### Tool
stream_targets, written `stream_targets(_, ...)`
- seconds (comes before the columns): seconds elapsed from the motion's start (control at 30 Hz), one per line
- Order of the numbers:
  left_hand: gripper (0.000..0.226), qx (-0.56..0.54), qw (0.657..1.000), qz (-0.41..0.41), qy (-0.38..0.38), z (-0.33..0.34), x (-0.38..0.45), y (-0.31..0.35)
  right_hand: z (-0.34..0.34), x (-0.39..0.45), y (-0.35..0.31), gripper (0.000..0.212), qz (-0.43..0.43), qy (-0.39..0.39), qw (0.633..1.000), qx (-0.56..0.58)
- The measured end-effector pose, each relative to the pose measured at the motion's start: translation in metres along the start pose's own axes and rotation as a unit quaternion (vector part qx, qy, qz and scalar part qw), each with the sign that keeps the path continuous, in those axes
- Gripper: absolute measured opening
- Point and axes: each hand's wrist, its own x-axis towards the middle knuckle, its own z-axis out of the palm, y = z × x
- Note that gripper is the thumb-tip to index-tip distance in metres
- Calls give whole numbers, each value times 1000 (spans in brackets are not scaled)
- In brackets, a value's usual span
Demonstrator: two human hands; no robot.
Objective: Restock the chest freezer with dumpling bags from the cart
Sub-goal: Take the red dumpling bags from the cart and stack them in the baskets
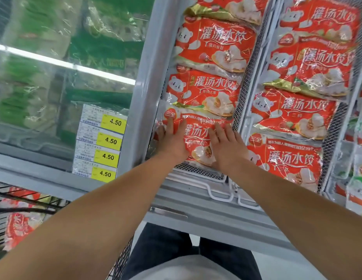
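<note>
A red dumpling bag [198, 128] lies at the near end of the left wire basket [198, 174] in the chest freezer. My left hand [172, 141] rests flat on its left side, fingers spread. My right hand [226, 146] presses flat on its right side. Neither hand is closed around the bag. More red dumpling bags [208, 91] overlap in a row behind it. The right basket holds another row of red bags [293, 110]. At lower left, the black wire cart [24, 201] carries red dumpling bags [18, 227].
A closed glass lid [55, 77] covers green packages at left. Yellow 4.50 price tags [110, 141] are stuck on the lid. The freezer's grey front rim [206, 217] runs below the baskets. White-green bags [358, 190] fill a compartment at far right.
</note>
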Motion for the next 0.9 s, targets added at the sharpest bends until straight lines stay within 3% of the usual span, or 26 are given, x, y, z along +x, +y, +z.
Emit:
stream_targets(0.2, 85, -5, 998, 36, 46, -8, -7, 5, -15, -33, 4, 104, 1, 36, 997, 71)
stream_targets(0.5, 47, -34, 989, 110, 88, -18, -55, 39, -23, -107, 13, 73, 33, 160, 969, 184)
stream_targets(0.9, 47, -84, 955, 127, 254, 20, -197, 53, 21, -229, 25, 70, 27, 261, 950, 171)
